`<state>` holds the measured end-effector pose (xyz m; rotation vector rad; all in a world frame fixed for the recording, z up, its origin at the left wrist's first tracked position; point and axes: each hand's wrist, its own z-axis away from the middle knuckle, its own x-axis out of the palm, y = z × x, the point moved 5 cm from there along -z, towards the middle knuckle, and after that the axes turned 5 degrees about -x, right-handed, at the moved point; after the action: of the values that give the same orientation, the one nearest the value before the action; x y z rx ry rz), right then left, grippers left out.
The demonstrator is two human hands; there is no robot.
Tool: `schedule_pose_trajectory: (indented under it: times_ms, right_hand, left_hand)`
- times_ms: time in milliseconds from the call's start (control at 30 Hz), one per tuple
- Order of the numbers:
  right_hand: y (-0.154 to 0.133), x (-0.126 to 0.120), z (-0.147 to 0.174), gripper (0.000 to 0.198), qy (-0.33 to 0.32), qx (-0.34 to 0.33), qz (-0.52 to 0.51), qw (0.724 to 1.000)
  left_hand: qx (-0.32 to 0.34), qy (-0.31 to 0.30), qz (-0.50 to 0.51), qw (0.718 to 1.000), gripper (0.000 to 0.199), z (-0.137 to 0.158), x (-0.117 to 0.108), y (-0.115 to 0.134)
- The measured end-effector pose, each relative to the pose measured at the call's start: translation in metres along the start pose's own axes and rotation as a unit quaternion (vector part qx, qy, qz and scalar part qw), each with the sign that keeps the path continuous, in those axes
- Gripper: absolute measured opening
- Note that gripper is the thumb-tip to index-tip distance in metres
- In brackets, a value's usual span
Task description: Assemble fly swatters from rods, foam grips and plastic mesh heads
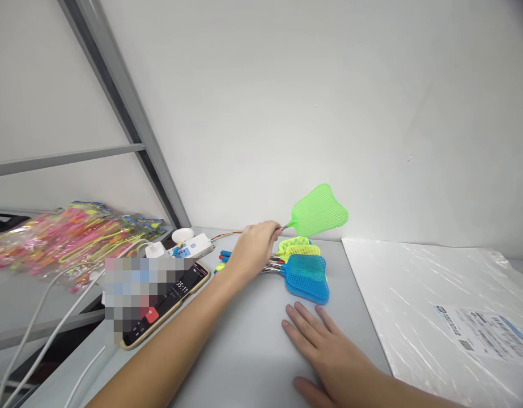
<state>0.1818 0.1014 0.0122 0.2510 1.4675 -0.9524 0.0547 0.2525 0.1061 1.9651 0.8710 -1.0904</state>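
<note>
A light green fly swatter [320, 211] is raised over the table, its thin metal shaft gripped in my left hand [253, 246]. The swatter's handle is hidden behind that hand. Beneath it lies a pile of more fly swatters, with a blue fly swatter [307, 277] on top and a yellow fly swatter [301, 250] behind it. Their handles point left, partly covered by my left hand and forearm. My right hand [329, 354] rests palm down on the table just in front of the blue swatter head, fingers spread and holding nothing.
A phone [171, 303] lies on the grey table [253, 345] at left, partly blurred out. Behind it are a power strip [195, 246] and white cables [52, 317]. Bagged colourful items [95, 241] sit further left. A plastic-wrapped white board [414, 283] with a label lies at right.
</note>
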Motion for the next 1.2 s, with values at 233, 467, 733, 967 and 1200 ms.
schedule_pose_trajectory:
  times_ms: [233,467,733,967,1200]
  right_hand:
    - [0.003,0.006,0.004,0.070,0.064,-0.033,-0.030,0.997]
    - [0.034,0.000,0.021,0.045,0.331,0.087,-0.353,0.871]
    - [0.038,0.002,0.027,0.033,0.392,0.035,-0.517,0.760]
    - [0.032,-0.008,0.026,0.043,0.389,0.078,-0.526,0.752]
    - [0.029,-0.019,0.024,0.048,0.381,0.112,-0.518,0.758]
  left_hand:
    - [0.027,-0.045,0.148,0.988,0.026,0.061,-0.003,0.046]
    - [-0.054,-0.185,0.354,0.915,0.025,0.117,0.013,0.059]
    - [-0.181,-0.335,0.521,0.764,0.020,0.131,0.031,0.069]
    - [-0.226,-0.416,0.570,0.671,0.026,0.141,0.045,0.070]
    - [-0.219,-0.402,0.550,0.698,0.031,0.139,0.043,0.066]
